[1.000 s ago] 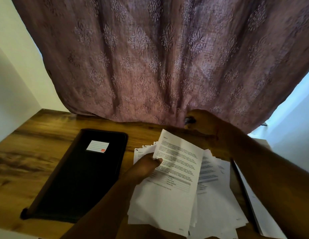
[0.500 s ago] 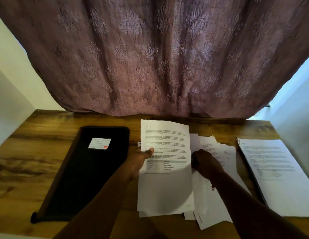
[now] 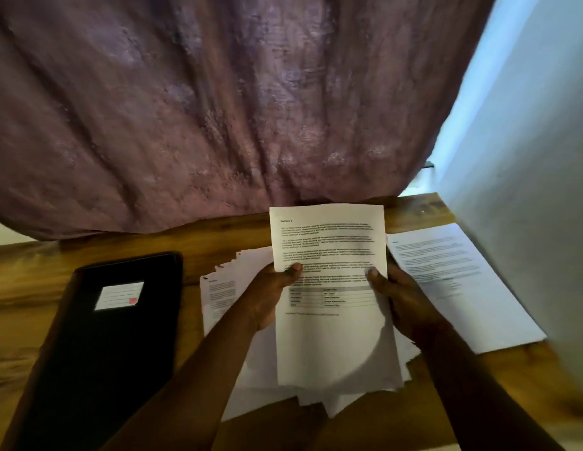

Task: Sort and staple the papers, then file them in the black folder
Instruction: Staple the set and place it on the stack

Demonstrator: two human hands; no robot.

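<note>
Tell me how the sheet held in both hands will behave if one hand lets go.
The sheet is thin printer paper, so it would probably droop or fold over; its top edge stands only because the left hand and right hand pinch both sides. It looks very light and easily creased. It could slide off the loose papers beneath.

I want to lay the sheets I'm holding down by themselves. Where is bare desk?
Bare wood shows between the black folder and the curtain, at the far left, and in the narrow strip between folder and loose papers. The middle is crowded; the right stack fills that side.
</note>
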